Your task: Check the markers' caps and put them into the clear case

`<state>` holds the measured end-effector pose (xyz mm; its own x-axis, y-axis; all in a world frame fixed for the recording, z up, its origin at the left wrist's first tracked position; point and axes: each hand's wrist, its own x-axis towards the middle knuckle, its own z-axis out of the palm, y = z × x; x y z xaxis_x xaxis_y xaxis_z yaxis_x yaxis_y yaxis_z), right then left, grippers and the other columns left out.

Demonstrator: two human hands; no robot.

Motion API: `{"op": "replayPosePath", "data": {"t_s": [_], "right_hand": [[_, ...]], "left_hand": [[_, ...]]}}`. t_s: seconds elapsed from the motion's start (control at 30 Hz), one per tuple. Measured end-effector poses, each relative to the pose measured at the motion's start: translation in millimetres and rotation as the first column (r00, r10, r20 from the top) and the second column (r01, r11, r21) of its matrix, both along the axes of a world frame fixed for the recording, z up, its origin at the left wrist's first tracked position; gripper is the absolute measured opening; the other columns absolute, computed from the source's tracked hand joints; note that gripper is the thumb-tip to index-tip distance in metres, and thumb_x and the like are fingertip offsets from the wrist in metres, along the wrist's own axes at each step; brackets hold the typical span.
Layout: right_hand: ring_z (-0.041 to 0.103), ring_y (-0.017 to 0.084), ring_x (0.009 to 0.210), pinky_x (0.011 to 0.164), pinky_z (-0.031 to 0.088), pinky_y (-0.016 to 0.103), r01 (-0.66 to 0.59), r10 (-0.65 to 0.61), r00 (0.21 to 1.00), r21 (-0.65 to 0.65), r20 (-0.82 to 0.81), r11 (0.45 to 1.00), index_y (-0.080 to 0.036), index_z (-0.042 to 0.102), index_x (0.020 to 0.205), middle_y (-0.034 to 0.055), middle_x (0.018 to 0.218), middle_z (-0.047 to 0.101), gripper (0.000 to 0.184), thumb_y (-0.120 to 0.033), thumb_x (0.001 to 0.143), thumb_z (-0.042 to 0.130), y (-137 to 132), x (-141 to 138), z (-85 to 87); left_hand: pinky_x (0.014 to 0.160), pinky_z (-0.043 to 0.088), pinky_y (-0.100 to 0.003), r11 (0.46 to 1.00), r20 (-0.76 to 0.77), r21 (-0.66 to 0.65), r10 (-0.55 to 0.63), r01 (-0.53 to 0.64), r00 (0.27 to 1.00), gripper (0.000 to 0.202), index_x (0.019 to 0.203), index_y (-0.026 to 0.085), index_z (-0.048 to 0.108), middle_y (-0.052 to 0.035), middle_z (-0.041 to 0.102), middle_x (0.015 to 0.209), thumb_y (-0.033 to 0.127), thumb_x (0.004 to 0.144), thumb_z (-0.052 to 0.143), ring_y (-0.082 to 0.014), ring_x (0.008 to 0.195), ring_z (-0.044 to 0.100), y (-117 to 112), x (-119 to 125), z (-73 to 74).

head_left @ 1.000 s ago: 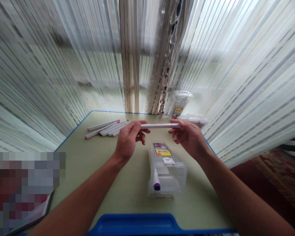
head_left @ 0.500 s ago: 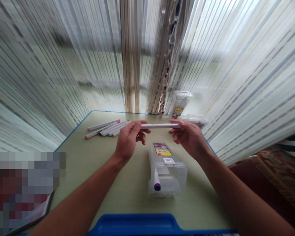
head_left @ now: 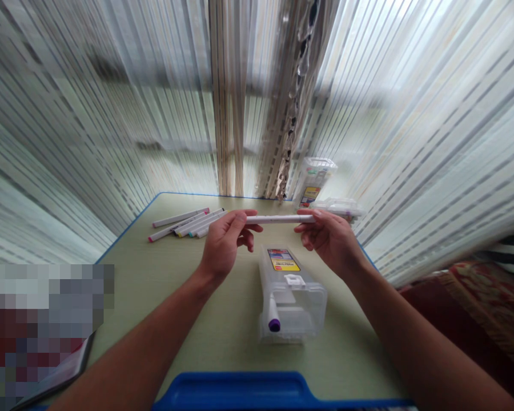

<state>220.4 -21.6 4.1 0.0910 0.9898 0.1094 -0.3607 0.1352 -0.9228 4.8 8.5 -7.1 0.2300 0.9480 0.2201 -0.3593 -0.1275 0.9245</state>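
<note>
Between my two hands a white marker is held level above the table. My left hand pinches one end with thumb and fingers, and my right hand pinches the other. Both ends of the marker are hidden by my fingers. Below it a clear plastic marker case lies on its side, its open end toward me. Inside the case, along its left wall, rests a white marker with a purple end. Left of my left hand, several white markers with coloured ends lie in a loose pile.
A second clear case stands upright at the back right, with a clear plastic item lying beside it. The green table has a blue rim. String curtains hang behind it. A patterned fringed cloth is at the right.
</note>
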Motion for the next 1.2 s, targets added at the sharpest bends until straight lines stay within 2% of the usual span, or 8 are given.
{"op": "replayPosePath", "data": {"t_s": [0.63,1.2], "right_hand": [[0.06,0.013,0.041,0.037,0.043,0.022,0.004,-0.004,1.0,-0.001,0.011,1.0,-0.014,0.076,0.09,0.008,0.068,0.076,0.024,-0.034,0.078,0.071,0.3,0.3,-0.7],[0.061,0.013,0.041,0.038,0.044,0.022,-0.004,0.004,1.0,0.004,0.007,1.0,-0.013,0.076,0.091,0.0084,0.068,0.076,0.024,-0.032,0.079,0.07,-0.1,0.3,-0.5]], "left_hand": [[0.048,0.049,-0.025,1.0,-0.009,-0.002,0.012,-0.012,1.0,0.035,0.102,0.009,0.068,-0.0083,0.071,0.077,0.042,0.089,0.063,-0.0118,0.052,0.057,-0.4,0.0,0.9],[0.048,0.05,-0.024,1.0,-0.019,0.004,0.009,-0.009,1.0,0.031,0.102,0.009,0.068,-0.008,0.071,0.076,0.037,0.09,0.061,-0.0113,0.053,0.057,0.1,0.0,1.7]]}}
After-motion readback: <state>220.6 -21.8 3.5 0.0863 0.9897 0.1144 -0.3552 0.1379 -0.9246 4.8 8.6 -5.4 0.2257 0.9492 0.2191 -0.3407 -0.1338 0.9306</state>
